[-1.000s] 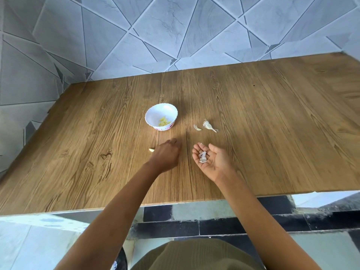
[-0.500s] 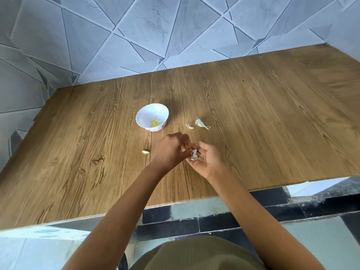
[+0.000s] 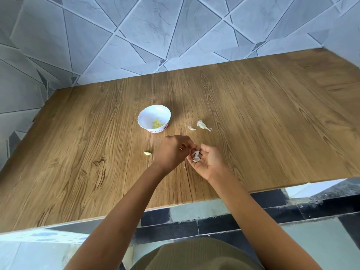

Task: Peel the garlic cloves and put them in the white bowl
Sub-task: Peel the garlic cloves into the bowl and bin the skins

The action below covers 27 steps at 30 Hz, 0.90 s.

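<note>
white bowl (image 3: 150, 115), scalloped rim, pink-red pattern low on its outer wall, upright on the wooden table (image 3: 272, 133). inside, a small heap of pale yellow peeled garlic cloves (image 3: 157, 123). one more peeled clove (image 3: 147, 153), flat on the table, near the bowl's near-left side and apart from it. right of the bowl, a small curved white clove (image 3: 191, 127); just beside it a garlic remnant (image 3: 202, 125) with rootlets and thin stalk. papery white garlic skins (image 3: 195, 156) in the upturned right hand (image 3: 209, 161), pinched by the left hand (image 3: 173, 152).

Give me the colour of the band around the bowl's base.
Pink-red pattern on the white bowl; motif too small to read. Shows in the head view.
</note>
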Each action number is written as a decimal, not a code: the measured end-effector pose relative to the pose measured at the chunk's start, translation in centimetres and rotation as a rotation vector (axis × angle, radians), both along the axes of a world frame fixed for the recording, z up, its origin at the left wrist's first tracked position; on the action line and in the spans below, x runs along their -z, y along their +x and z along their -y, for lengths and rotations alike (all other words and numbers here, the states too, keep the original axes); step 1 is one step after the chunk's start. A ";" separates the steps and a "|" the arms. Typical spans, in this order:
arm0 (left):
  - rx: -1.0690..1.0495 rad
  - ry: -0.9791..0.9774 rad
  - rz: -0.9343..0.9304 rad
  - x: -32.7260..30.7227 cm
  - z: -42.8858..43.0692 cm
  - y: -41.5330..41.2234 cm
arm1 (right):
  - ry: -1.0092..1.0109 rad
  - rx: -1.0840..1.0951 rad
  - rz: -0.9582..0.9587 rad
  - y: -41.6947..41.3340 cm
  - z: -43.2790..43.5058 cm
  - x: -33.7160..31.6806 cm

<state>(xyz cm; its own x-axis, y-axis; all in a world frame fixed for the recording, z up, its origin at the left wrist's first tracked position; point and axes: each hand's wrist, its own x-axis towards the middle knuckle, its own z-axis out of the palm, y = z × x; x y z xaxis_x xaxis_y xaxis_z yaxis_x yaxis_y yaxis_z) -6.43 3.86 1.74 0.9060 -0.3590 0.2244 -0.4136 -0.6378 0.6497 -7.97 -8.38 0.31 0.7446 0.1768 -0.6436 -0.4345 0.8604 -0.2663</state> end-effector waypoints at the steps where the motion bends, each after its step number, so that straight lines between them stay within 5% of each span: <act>1: -0.016 -0.039 -0.019 0.0 0.0 0.0 | 0.005 0.008 -0.001 0.0 -0.1 0.0; 6: -0.024 -0.027 0.006 -0.2 -0.5 -0.2 | 0.020 0.031 0.005 -0.3 -0.3 -0.3; 14: 0.114 0.438 -0.118 1.4 -3.0 -0.9 | -0.004 0.083 0.032 -0.8 0.4 0.0; 22: 0.204 0.736 0.090 0.9 -1.3 -1.1 | -0.021 0.120 0.037 -1.5 0.8 0.2; 27: 0.205 0.581 -0.018 1.3 -1.6 0.1 | 0.009 0.149 0.034 -1.8 1.0 0.2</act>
<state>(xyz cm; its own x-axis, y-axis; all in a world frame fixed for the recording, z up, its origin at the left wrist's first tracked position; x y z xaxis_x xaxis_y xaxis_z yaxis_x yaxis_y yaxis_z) -6.30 5.45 0.48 0.8074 -0.5853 -0.0746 -0.5577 -0.7983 0.2275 -9.73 -9.37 0.13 0.7842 0.0690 -0.6167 -0.2932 0.9171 -0.2702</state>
